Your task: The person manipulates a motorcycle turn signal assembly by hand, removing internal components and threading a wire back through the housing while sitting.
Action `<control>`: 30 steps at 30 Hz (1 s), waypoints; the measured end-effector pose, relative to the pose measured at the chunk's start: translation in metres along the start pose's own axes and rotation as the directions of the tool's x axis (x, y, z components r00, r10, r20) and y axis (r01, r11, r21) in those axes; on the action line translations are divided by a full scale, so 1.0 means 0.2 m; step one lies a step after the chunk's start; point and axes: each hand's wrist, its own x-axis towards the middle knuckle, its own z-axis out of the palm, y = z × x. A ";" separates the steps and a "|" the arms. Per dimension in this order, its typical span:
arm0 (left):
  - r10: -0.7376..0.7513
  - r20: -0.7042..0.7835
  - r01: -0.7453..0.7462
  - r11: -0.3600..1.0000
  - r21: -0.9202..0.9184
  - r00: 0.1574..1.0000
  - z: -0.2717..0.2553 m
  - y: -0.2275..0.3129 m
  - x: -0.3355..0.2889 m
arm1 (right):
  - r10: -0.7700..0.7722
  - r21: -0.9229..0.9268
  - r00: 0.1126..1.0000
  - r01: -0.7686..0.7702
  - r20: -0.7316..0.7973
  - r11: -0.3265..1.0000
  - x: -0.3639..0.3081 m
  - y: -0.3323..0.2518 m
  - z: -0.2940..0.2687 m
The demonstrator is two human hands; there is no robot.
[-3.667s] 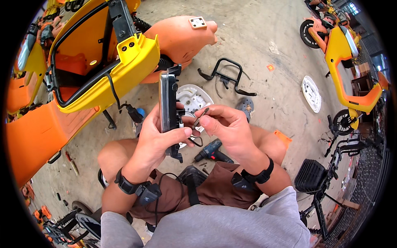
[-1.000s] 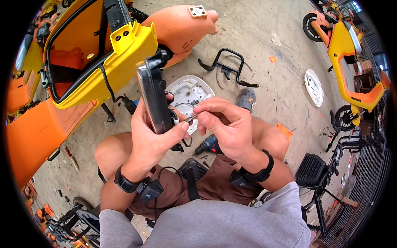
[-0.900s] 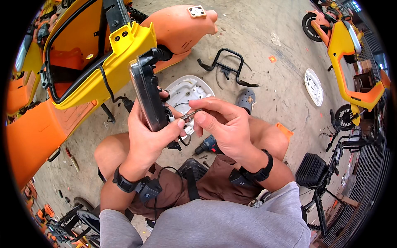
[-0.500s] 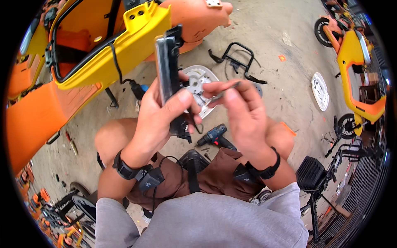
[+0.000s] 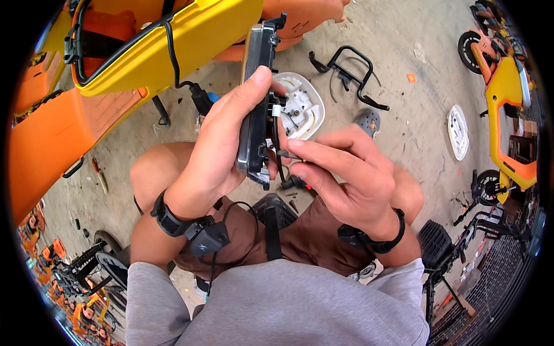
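My left hand point(image 5: 216, 138) is closed round a long black lamp unit point(image 5: 254, 147) with a clear lens, held upright above my knees. Its lens side faces left, and its edge with clips and tabs is turned toward my right hand. Down that edge runs a short black cable point(image 5: 276, 138) with a white tag point(image 5: 276, 110). Close beside the cable, my right hand point(image 5: 355, 179) pinches a small thin dark piece point(image 5: 290, 155) between thumb and forefinger. Its tip meets or nearly meets the cable; I cannot tell whether they are joined.
A yellow and orange scooter body point(image 5: 190, 43) with a hanging black cable point(image 5: 171, 55) stands at far left. Beyond my hands lie a white cover point(image 5: 316, 106), a black tubular frame point(image 5: 360, 69) and a grey clog point(image 5: 368, 121). A drill point(image 5: 295, 182) is mostly hidden below the lamp.
The lamp has moved right, and its clipped edge now shows more. My right hand has come down beside the lamp's cable, bringing the small piece against or near it.
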 end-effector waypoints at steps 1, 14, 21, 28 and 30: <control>-0.006 -0.038 0.007 1.000 0.017 0.999 0.02 0.00 0.00 | -0.017 -0.025 1.000 0.017 -0.003 1.000 0.00 0.01 0.00; 0.098 -0.177 -0.069 0.984 0.165 0.979 0.04 -0.01 0.01 | -0.117 -0.081 0.988 0.110 -0.095 0.991 -0.01 0.02 0.04; 0.198 -0.170 -0.148 0.952 0.270 0.965 0.04 -0.02 0.00 | -0.120 -0.162 0.992 0.114 -0.033 0.980 -0.01 0.01 0.04; 0.325 -0.172 -0.257 0.908 0.330 0.930 0.03 -0.08 0.03 | -0.292 -0.356 0.956 0.286 0.037 0.890 -0.05 0.06 0.06; 0.351 -0.193 -0.270 0.898 0.348 0.917 0.01 -0.10 0.05 | -0.319 -0.427 0.947 0.300 0.029 0.853 -0.06 0.06 0.09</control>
